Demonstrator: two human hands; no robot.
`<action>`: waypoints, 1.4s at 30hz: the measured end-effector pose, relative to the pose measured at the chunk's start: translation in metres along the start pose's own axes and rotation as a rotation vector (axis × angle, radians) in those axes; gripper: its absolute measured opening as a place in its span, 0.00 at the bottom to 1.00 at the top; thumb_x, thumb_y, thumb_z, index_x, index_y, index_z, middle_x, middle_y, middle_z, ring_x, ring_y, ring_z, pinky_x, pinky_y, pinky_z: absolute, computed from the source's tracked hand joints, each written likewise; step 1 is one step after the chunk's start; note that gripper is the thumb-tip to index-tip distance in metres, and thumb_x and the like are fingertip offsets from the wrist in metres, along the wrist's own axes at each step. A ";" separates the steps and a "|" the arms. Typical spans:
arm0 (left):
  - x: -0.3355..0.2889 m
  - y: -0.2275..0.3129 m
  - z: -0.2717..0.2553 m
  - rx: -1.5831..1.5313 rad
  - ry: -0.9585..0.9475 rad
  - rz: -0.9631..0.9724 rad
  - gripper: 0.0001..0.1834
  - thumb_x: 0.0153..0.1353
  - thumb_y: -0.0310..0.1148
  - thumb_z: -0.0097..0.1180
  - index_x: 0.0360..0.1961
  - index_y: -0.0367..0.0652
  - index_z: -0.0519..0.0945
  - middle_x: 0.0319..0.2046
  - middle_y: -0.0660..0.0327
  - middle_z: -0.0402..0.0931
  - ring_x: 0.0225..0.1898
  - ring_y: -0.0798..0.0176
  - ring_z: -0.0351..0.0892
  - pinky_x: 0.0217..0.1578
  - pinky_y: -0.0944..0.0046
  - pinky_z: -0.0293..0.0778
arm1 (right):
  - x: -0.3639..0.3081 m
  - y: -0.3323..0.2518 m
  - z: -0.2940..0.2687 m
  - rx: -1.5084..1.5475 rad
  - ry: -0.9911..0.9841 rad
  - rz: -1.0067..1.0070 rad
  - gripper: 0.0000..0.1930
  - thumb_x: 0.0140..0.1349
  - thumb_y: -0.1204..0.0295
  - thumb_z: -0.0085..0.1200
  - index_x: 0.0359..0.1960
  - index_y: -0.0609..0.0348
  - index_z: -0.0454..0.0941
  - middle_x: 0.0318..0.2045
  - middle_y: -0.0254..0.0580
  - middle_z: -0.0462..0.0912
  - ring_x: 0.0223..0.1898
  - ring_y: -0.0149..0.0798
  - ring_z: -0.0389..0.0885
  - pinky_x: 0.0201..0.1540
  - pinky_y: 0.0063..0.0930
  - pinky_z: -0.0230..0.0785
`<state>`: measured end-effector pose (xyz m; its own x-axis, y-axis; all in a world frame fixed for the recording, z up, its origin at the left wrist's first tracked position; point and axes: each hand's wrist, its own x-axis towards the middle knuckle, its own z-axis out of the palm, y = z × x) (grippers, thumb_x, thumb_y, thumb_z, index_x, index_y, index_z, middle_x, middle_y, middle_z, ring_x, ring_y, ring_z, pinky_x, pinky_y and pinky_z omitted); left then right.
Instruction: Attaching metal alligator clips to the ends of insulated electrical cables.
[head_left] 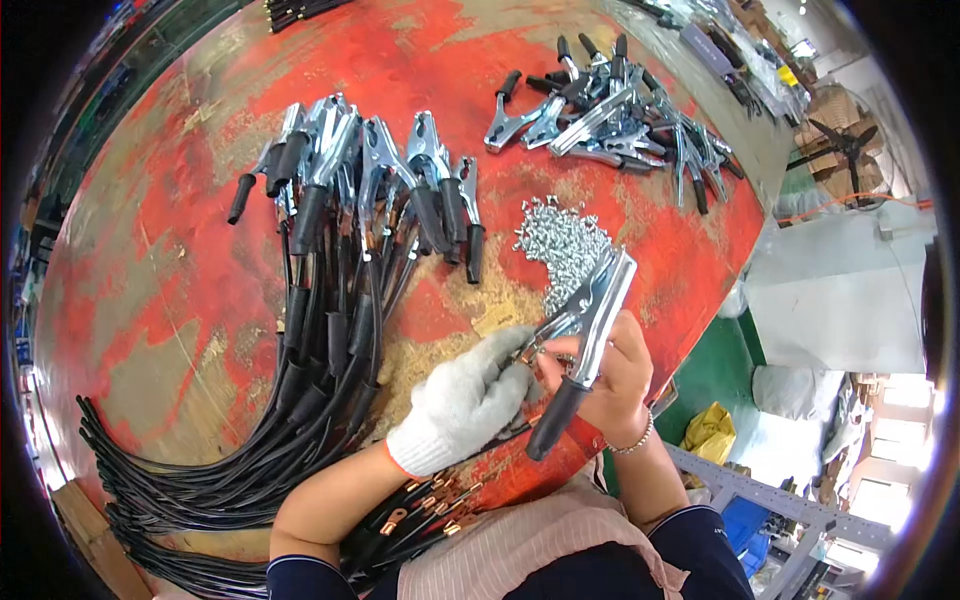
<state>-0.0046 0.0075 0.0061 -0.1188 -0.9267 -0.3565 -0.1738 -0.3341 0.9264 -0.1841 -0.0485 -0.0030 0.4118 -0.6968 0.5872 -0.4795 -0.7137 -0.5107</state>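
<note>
A silver spring clamp [607, 315] with black grips is held up over the table, between my two hands. My left hand [462, 398], in a white knitted glove, closes around the clamp's lower side, where a coppery piece shows at the fingertips. My right hand [617, 385], bare with a beaded bracelet, has its thumb and fingers pinched together behind the clamp's outer handle. Whatever lies in that pinch is hidden or too small to name. Just beyond the clamp is a heap of small silver screws [567, 245].
Left of my hands lies a bundle of black cables [300, 400] with clamps [330, 150] on their far ends. More loose clamps [620, 115] are piled at the far right. Cables with copper lugs [395, 520] lie by the near edge. A fan [843, 145] stands beyond the table's right edge.
</note>
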 end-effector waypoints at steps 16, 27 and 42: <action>0.003 -0.004 -0.002 -0.013 -0.007 0.092 0.21 0.66 0.31 0.48 0.60 0.37 0.69 0.28 0.60 0.82 0.25 0.70 0.82 0.30 0.68 0.77 | 0.004 -0.001 0.006 -0.011 -0.042 -0.005 0.12 0.40 0.75 0.73 0.28 0.51 0.84 0.25 0.35 0.78 0.27 0.40 0.74 0.28 0.31 0.65; 0.006 -0.023 0.002 -0.029 0.042 0.143 0.21 0.66 0.32 0.48 0.58 0.37 0.70 0.26 0.58 0.82 0.25 0.67 0.82 0.30 0.66 0.77 | 0.003 0.003 0.011 0.013 -0.003 -0.049 0.13 0.42 0.73 0.73 0.32 0.50 0.85 0.24 0.35 0.76 0.25 0.40 0.73 0.26 0.31 0.64; 0.005 -0.004 -0.003 -0.156 -0.023 -0.034 0.21 0.66 0.29 0.51 0.59 0.34 0.70 0.34 0.59 0.80 0.31 0.73 0.76 0.33 0.70 0.74 | -0.006 0.012 0.003 0.004 -0.018 -0.177 0.21 0.34 0.76 0.65 0.37 0.50 0.86 0.25 0.33 0.74 0.24 0.37 0.73 0.26 0.30 0.63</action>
<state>-0.0015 0.0035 0.0006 -0.1376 -0.9111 -0.3886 -0.0243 -0.3891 0.9209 -0.1899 -0.0534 -0.0142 0.5034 -0.5614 0.6568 -0.3955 -0.8256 -0.4025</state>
